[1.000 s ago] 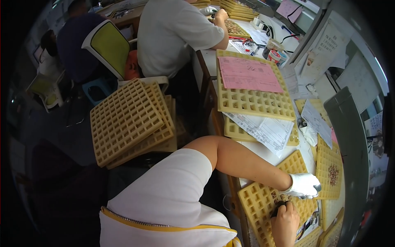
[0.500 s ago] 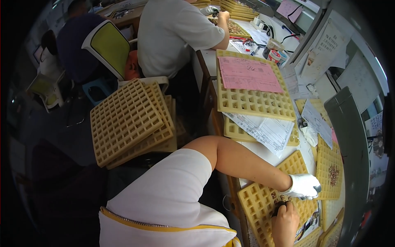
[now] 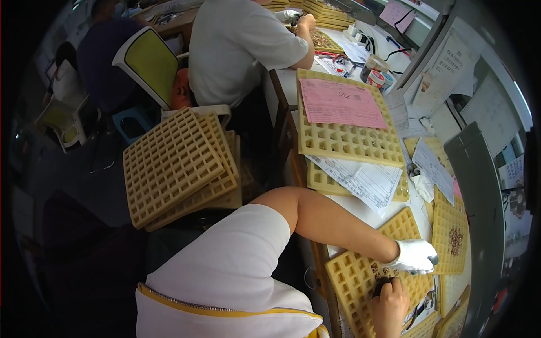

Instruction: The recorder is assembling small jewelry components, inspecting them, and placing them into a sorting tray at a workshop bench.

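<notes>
My left hand (image 3: pixel 416 256), in a white glove with dark fingertips, is over the far right edge of a yellow tray (image 3: pixel 347 277) with rows of square pockets. Its fingers are pressed together; anything between them is too small to make out. Just below it, my bare right hand (image 3: pixel 391 303) is closed round a dark object (image 3: pixel 382 285), mostly hidden by the fingers, low over the same tray. Small coppery pieces (image 3: pixel 376 269) sit in a few pockets near both hands. Another tray (image 3: pixel 401 224) lies partly behind my left wrist.
A tray with a pink sheet (image 3: pixel 342 103) stands farther back, papers (image 3: pixel 360 179) beneath it. To the right, a tray holds a pile of small pieces (image 3: pixel 455 241). Stacked trays (image 3: pixel 172 166) rise at left. A co-worker in a grey shirt (image 3: pixel 225 53) sits ahead, near a green chair (image 3: pixel 151 67).
Both hands stay in nearly the same place over the tray. Only slight shifts of the right fingers and the dark object show.
</notes>
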A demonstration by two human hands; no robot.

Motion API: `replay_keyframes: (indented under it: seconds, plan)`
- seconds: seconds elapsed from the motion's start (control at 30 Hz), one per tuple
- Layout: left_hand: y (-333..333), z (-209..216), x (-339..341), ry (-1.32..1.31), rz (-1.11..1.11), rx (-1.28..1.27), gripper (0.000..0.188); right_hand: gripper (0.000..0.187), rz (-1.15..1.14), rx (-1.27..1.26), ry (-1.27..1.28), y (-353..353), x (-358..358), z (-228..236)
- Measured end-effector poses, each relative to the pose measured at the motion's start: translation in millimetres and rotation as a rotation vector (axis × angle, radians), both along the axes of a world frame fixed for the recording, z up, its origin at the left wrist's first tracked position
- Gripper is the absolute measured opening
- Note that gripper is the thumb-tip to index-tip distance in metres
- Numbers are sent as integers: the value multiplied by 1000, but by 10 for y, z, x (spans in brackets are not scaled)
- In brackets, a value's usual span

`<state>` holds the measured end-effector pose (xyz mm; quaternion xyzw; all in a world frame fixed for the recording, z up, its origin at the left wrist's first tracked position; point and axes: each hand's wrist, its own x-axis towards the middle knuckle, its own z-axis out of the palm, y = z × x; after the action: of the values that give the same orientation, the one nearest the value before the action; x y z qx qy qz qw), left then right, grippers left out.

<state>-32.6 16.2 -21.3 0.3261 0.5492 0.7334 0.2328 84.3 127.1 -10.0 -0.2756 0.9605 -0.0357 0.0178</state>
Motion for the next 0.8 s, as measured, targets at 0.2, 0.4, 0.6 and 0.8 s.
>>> replay_keyframes:
  seconds: [0.2, 0.4, 0.6, 0.8]
  plan:
    - [8, -88, -30, 17, 2, 15, 18, 17, 73, -90, -29, 184, -112, -43]
    - [7, -92, -30, -22, 3, 37, 18, 19, 12, -8, -100, 250, -132, 66]
    - [-18, -46, -52, 79, -6, -6, 17, 25, 51, -166, -65, 566, -205, -202]
    - [-12, -61, -64, 81, -9, -54, 17, 25, -64, -127, -173, 763, -330, -109]
